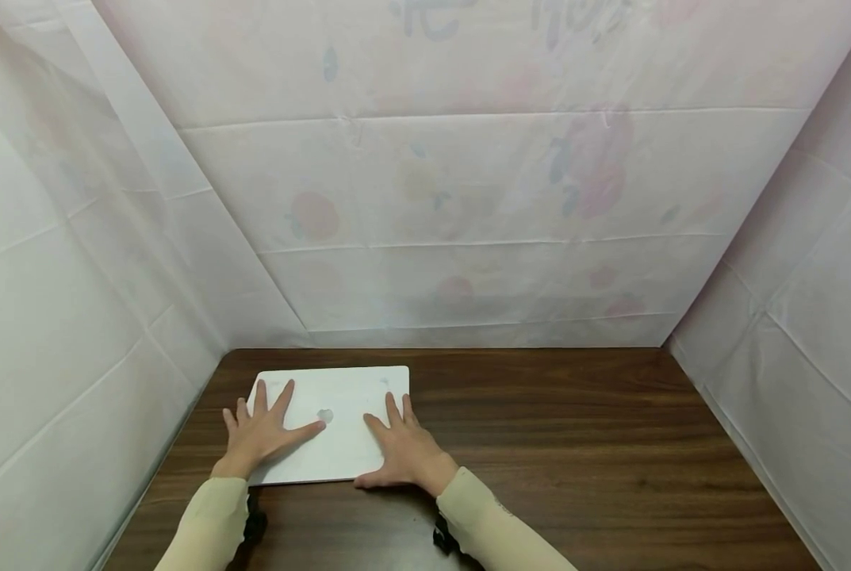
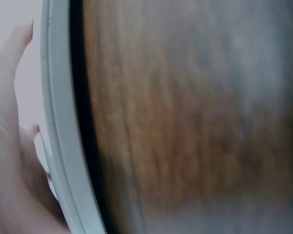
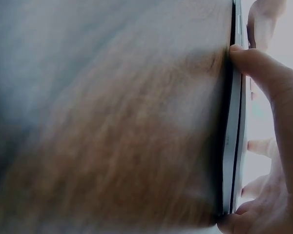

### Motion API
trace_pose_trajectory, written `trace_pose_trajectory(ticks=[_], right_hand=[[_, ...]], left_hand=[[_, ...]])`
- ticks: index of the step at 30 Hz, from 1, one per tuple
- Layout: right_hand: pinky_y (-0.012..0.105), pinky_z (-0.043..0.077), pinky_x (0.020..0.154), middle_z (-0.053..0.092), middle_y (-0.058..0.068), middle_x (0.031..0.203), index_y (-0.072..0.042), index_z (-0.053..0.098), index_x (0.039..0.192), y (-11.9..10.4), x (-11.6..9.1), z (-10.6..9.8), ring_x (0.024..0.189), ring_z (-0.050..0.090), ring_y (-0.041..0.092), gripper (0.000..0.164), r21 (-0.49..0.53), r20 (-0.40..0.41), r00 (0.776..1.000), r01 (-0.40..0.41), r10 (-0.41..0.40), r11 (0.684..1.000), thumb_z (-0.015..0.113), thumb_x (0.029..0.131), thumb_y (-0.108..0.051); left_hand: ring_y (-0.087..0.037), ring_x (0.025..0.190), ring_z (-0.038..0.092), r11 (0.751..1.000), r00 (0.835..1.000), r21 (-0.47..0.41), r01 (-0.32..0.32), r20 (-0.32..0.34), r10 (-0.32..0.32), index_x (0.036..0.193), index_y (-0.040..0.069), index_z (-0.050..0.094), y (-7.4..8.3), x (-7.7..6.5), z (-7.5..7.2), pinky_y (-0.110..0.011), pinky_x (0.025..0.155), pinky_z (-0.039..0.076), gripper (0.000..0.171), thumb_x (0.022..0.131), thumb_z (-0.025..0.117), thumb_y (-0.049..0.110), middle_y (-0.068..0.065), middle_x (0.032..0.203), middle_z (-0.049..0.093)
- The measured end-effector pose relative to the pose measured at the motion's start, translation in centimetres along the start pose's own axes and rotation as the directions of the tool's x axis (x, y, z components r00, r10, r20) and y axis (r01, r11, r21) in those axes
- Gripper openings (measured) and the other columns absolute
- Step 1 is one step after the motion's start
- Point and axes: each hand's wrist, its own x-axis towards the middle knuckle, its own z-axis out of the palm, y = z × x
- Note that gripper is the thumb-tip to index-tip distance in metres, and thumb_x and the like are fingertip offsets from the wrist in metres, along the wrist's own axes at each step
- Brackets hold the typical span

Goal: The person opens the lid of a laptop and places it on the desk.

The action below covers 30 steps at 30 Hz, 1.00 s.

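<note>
- Laptop (image 1: 339,454), white, lid down over its base, lies on the brown wood-grain tabletop (image 1: 575,444), toward ten o'clock from the tabletop's middle.
- A grey apple-shaped logo (image 1: 325,415) faces up near the middle of the lid.
- The left hand (image 1: 261,436) rests on the lid's nine o'clock side, fingers straight and spread wide, tips toward eleven to one o'clock; its thumb stretches toward two o'clock, tip at the logo's lower edge. It grips nothing.
- The right hand (image 1: 405,454) rests at the lid's four o'clock side, fingers spread and pointing toward eleven. Its thumb reaches toward nine and touches the laptop's near edge at five o'clock, without clasping it.
- Pale sleeves come in, the left (image 1: 207,519) from seven o'clock, the right (image 1: 500,523) from five.
- A white sheet (image 1: 496,174) with faint fruit prints hangs at twelve o'clock; more white sheeting stands at nine (image 1: 47,349) and three (image 1: 818,317).
</note>
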Motion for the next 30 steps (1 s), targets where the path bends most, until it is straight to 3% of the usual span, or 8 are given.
trace_pose_trajectory(ticks=[14, 22, 30], right_hand=[[0.055, 0.058, 0.095, 0.012, 0.023, 0.171, -0.026, 0.036, 0.161, 0.3, -0.4, 0.1, 0.154, 0.015, 0.054, 0.105, 0.016, -0.005, 1.000, -0.001, 0.002, 1.000, 0.069, 0.077, -0.081], [0.057, 0.057, 0.096, 0.014, 0.024, 0.170, -0.025, 0.037, 0.160, 0.5, -0.6, -0.2, 0.154, 0.016, 0.055, 0.105, 0.018, -0.017, 1.000, -0.007, 0.007, 1.000, 0.071, 0.077, -0.079], [0.057, 0.057, 0.094, 0.012, 0.023, 0.171, -0.027, 0.035, 0.161, 0.9, -0.7, -0.1, 0.155, 0.015, 0.054, 0.105, 0.016, 0.000, 1.000, -0.019, 0.019, 1.000, 0.070, 0.077, -0.080]], left_hand=[[-0.082, 0.135, -0.006, 0.999, 1.000, 0.020, 0.025, 0.012, -0.025, 0.167, 0.019, 0.017, 2.2, -0.4, 0.4, -0.088, 0.103, 0.004, 0.121, 0.077, 0.057, 0.090, -0.039, 0.165, -0.008], [-0.082, 0.134, -0.010, 1.000, 1.000, -0.020, 0.006, 0.012, -0.006, 0.167, 0.021, 0.017, 2.2, 0.3, 0.9, -0.088, 0.101, 0.001, 0.125, 0.073, 0.055, 0.094, -0.039, 0.164, -0.012], [-0.082, 0.134, -0.009, 1.000, 1.000, 0.001, 0.019, 0.019, -0.019, 0.167, 0.022, 0.018, 2.6, 0.3, 1.1, -0.088, 0.101, 0.003, 0.124, 0.073, 0.056, 0.094, -0.039, 0.165, -0.011]])
